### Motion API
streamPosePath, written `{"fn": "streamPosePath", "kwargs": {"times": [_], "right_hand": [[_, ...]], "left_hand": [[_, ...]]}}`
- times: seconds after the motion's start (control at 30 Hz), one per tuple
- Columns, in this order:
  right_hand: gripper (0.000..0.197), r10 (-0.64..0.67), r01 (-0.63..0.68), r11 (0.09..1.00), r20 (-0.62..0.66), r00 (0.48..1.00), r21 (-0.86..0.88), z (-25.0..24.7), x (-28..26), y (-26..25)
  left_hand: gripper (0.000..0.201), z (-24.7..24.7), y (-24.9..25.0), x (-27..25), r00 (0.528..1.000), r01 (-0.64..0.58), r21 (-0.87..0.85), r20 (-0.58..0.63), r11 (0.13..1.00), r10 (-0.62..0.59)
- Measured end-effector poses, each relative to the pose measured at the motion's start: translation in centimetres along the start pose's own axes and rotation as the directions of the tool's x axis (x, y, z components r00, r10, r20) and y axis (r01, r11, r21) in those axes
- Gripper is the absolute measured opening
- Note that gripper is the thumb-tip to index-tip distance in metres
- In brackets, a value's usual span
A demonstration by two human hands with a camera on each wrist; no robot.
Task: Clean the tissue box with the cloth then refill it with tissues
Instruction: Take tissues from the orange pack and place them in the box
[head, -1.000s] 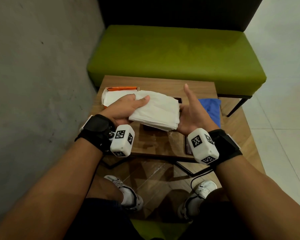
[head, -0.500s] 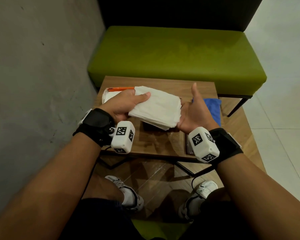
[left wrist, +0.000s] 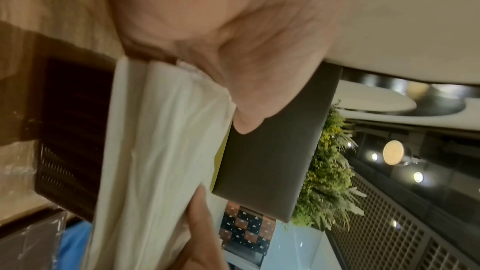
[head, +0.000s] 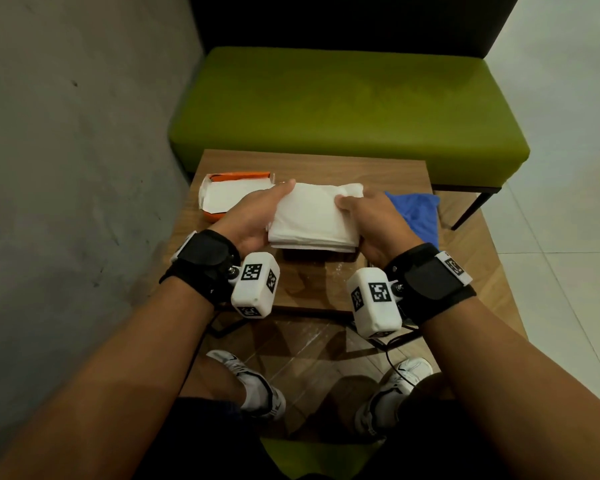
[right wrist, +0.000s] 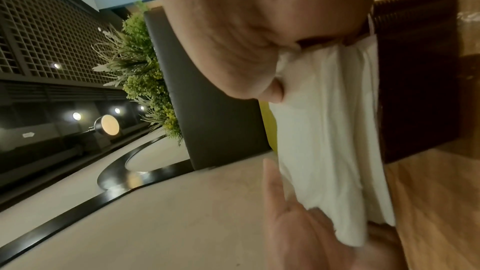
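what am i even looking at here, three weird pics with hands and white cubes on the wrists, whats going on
No machine here: a person wears three cameras. The big picture comes from a head camera looking down; the two tilted ones come from the white wrist cameras. The left hand and right hand grip a stack of white tissues from both sides, just above a dark tissue box on a wooden table. An opened orange tissue pack lies to the left, a blue cloth to the right. Behind stands a green bench.

White tissues (head: 312, 216), dark brown ribbed tissue box (right wrist: 415, 69), blue cloth (head: 418, 211), orange-edged white pack (head: 229, 188), wood-grain bench (head: 312, 168), green sofa seat (head: 343, 109).
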State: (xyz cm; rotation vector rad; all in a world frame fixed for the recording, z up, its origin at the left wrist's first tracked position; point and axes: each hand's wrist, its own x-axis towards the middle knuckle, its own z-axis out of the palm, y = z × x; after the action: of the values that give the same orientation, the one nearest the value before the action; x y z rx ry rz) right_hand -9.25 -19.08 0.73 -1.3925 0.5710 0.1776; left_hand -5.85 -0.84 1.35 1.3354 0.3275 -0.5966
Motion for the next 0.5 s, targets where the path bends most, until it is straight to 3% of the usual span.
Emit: {"fn": "streamPosePath", "kwargs": {"times": [0.07, 0.3, 0.5], "right_hand": [[0.035, -0.029, 0.029, 1.000, 0.013, 0.999, 0.008, -0.2, 0.2, 0.1], [0.035, -0.009, 0.006, 1.000, 0.093, 0.996, 0.027, -1.4, -0.2, -0.8], [0.033, -0.088, 0.085, 0.988, -0.017, 0.996, -0.130, -1.7, 0.9, -2.2]], "left_hand": [[0.030, -0.4, 0.1, -0.1, 0.999, 0.043, -0.017, 0.025, 0.999, -0.043], [0.026, -0.6, 0.2, 0.8, 0.999, -0.007, -0.020, -0.039, 1.000, 0.006], [0.028, -0.4, 0.6, 2.2, 0.999, -0.043, 0.037, -0.025, 0.998, 0.043]]}}
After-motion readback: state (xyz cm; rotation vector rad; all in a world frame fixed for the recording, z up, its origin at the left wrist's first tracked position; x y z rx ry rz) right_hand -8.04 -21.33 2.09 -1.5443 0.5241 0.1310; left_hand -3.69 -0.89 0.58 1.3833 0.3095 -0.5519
